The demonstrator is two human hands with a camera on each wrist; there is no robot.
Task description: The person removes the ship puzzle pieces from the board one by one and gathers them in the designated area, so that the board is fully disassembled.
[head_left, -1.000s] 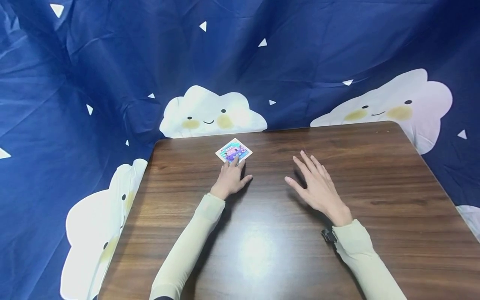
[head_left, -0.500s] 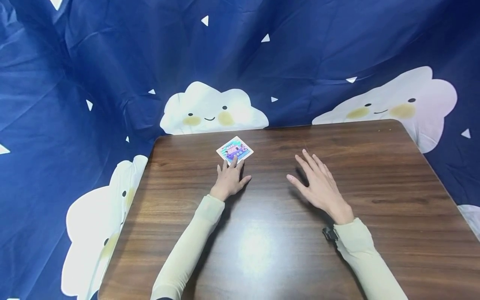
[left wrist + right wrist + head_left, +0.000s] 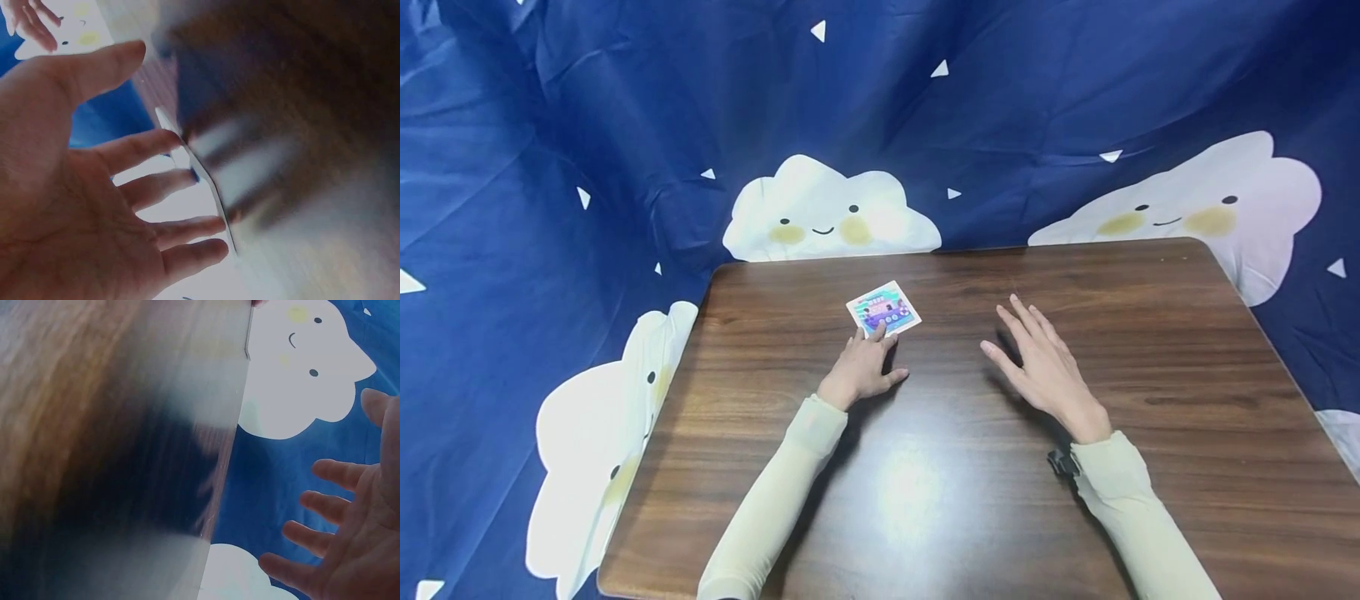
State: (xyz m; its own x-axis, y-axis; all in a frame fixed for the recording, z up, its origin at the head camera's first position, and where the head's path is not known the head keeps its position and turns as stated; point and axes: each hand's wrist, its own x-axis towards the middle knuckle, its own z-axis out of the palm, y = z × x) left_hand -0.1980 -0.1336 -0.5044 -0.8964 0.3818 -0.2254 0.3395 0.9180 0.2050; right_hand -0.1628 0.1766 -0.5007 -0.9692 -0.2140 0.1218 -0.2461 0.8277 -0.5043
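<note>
A blue cloth [image 3: 640, 108] with three cloud faces [image 3: 823, 218] hangs around the brown table [image 3: 955, 392]. One card [image 3: 887, 307] sits near the table's back edge. The left hand [image 3: 859, 368] is spread, touching the card; it's blurry, so maybe the card isn't quite flat. The right hand [image 3: 1047, 368], spread too, is above the table. Wide room lies between the two hands.

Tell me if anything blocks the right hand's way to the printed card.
Nothing visible: only tabletop lies between the right hand and the printed card. The left hand overlaps just the card's near edge.
</note>
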